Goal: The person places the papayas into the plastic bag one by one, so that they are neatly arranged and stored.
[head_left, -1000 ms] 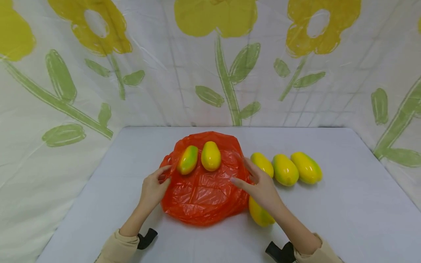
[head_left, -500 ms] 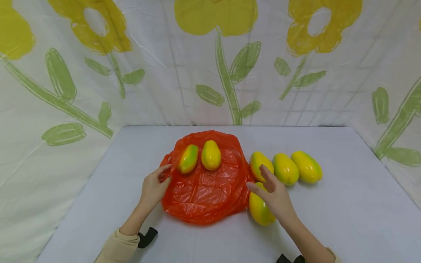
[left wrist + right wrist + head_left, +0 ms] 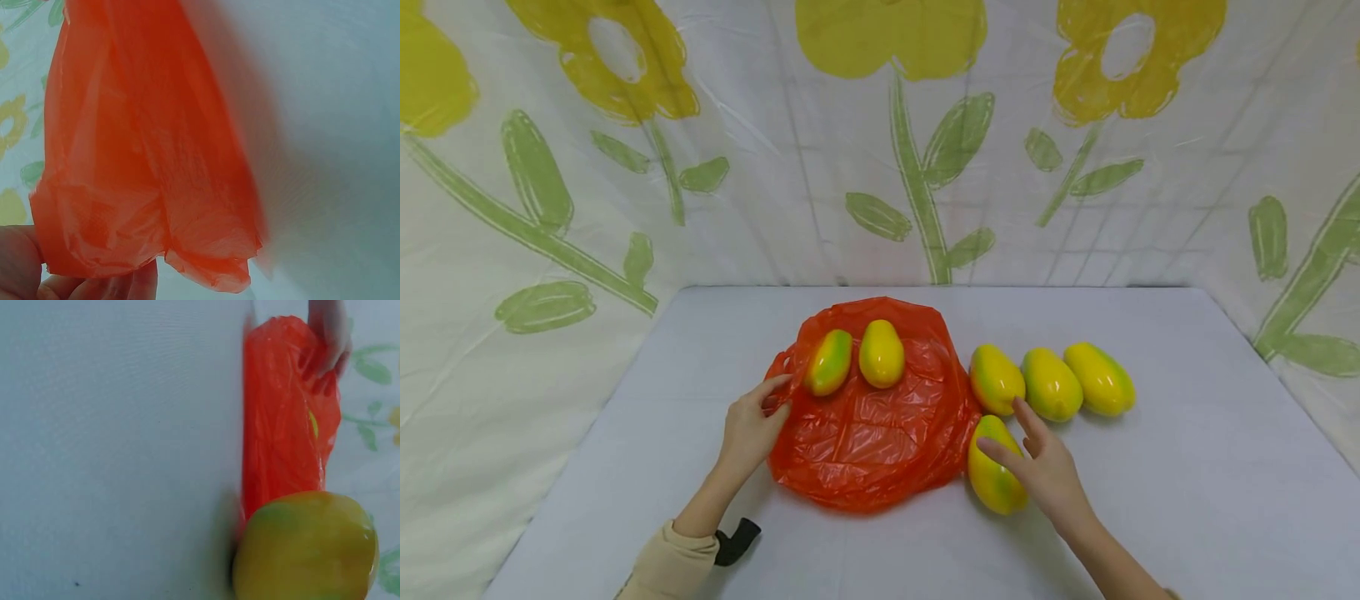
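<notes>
- We see the left hand [image 3: 754, 427] pinching a thin red plastic bag [image 3: 880, 437] by its edge.
- Right hand [image 3: 1051, 479]: fingers apart at a glossy yellow-green oval fruit [image 3: 991, 479], white tabletop [image 3: 1210, 500] stretching right of them.

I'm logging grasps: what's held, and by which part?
The left hand grips the red bag by its left edge; the right hand, by the nearest fruit, grips nothing.

The sleeve [image 3: 670, 563] is beige, the wrist fitting [image 3: 739, 542] black.
</notes>
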`<state>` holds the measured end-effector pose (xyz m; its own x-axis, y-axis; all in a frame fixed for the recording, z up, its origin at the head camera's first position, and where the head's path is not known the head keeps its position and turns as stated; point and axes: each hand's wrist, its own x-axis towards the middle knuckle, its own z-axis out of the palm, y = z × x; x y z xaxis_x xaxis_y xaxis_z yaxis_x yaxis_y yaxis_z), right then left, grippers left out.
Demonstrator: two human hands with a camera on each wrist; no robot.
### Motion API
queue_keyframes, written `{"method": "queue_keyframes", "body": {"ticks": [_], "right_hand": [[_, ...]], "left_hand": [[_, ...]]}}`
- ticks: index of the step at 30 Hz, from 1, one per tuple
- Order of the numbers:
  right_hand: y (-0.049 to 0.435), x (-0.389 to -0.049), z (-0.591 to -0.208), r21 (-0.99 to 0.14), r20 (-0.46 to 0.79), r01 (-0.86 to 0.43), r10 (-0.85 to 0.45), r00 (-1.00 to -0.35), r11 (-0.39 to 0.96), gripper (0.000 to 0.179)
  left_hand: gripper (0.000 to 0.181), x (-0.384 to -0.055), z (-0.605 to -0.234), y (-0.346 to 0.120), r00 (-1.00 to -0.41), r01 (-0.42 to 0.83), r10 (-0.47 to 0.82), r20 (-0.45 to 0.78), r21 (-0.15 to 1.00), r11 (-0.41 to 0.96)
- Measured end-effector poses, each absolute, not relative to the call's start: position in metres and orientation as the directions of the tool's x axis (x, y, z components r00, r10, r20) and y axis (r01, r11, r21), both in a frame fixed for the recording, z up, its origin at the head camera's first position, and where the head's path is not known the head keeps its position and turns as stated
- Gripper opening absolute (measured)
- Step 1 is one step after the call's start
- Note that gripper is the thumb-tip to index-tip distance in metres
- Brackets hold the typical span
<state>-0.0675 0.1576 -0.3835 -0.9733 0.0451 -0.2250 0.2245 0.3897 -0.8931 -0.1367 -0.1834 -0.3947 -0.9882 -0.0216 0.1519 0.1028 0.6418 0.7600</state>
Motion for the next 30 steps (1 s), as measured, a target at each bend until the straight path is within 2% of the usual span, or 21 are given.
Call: {"method": "queue_keyframes", "body": {"ticks": [11, 30], "right_hand": [[0.154, -0.069, -0.398, -0.843, -0.284, 0.279, 0.061, -0.957, 0.460, 0.094], [0.152, -0.073, -0.407, -0.824, -0.333, 0.334, 0.085, -0.939, 0.458, 0.088]], "left_hand": [[0.037, -0.137, -0.396, -0.184, -0.986, 0.110, -0.023, 0.163, 0.759, 0.641], [0.037, -0.137, -0.395, -0.183, -0.989, 0.095, -0.028, 0.147, 0.759, 0.644]]}}
